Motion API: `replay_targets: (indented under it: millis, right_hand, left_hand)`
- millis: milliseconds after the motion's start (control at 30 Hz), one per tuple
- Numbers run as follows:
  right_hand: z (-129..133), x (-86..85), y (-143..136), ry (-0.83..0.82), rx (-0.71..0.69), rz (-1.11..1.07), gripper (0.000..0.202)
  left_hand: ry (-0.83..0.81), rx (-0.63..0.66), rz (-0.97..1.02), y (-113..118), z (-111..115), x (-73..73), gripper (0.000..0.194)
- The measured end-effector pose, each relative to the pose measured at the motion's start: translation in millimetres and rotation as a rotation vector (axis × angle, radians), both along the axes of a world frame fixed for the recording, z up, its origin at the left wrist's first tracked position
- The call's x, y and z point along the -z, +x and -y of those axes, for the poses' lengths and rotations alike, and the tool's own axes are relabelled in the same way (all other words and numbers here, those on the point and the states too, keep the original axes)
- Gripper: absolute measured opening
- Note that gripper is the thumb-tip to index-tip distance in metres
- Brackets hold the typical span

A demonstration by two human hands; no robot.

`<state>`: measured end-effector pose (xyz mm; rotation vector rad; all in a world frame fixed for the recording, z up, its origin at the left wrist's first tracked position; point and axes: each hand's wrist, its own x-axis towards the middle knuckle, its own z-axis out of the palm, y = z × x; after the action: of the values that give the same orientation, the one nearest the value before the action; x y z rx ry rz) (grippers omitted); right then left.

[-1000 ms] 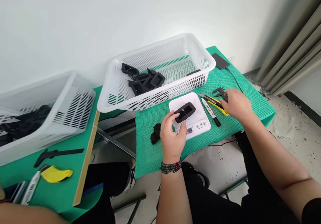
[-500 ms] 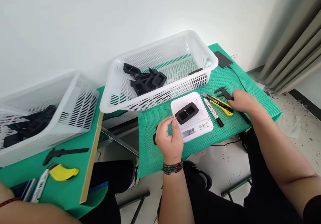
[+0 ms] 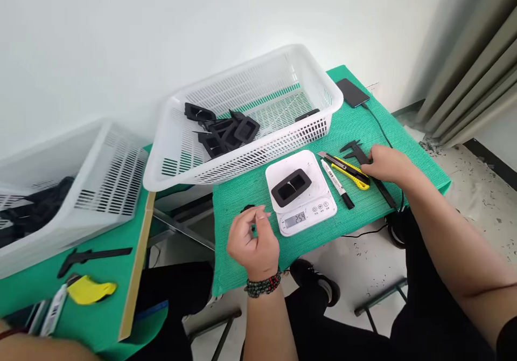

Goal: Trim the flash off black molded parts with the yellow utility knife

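My left hand [image 3: 254,242] hovers at the left of the white digital scale [image 3: 287,220], its fingers loosely curled and nothing visible in them. On the scale's plate lies a black rectangular frame-shaped part [image 3: 291,187] with two openings, apart from my fingers. The display seems to read 25.4. My right hand [image 3: 390,164] grips a black caliper [image 3: 385,193] lying on the green cloth. Just left of it are a yellow utility knife [image 3: 349,171] and a white marker with a black cap [image 3: 336,183]. A small dark object behind my left hand is mostly hidden.
Behind the scale, a white basket [image 3: 258,153] holds several black parts [image 3: 228,132]. A dark phone [image 3: 353,92] with a cable lies at the back right. On the neighbouring table are another basket [image 3: 100,188], a caliper [image 3: 95,255], a yellow cutter [image 3: 91,290] and another person's arm [image 3: 40,347].
My left hand has let go of the black part and drawn back to the left. The display reading has dropped slightly. My right hand stays on the caliper; the view has shifted a little.
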<state>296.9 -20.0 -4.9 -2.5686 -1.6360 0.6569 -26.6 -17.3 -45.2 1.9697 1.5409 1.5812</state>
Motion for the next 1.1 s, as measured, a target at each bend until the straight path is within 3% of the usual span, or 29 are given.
replay_targets:
  millis: [367,567,700,800,933,1100]
  right_hand:
    - [2,2.3,0,0.070,0.014,-0.093,0.019]
    - [6,8.6,7,0.305,-0.016,-0.347,0.020]
    - [14,-1.8,0,0.557,0.142,-0.862,0.040]
    - [19,-11.6,-16,0.598,0.143,-1.326,0.054]
    - [20,-9.9,-48,0.454,0.057,-1.699,0.030]
    - [24,9.5,-93,0.135,0.023,-1.984,0.031]
  left_hand:
    - [-0.003,-0.053,0.033,9,9,-1.5,0.026]
    - [0.059,0.004,0.113,23,11,-10.6,0.023]
    - [-0.072,-0.024,0.130,27,5,-12.0,0.025]
    - [-0.257,-0.044,0.129,25,-1,-10.3,0.029]
    - [-0.404,-0.026,0.100,23,-7,-8.4,0.034]
    - [-0.392,-0.082,0.084,27,-7,-10.0,0.034]
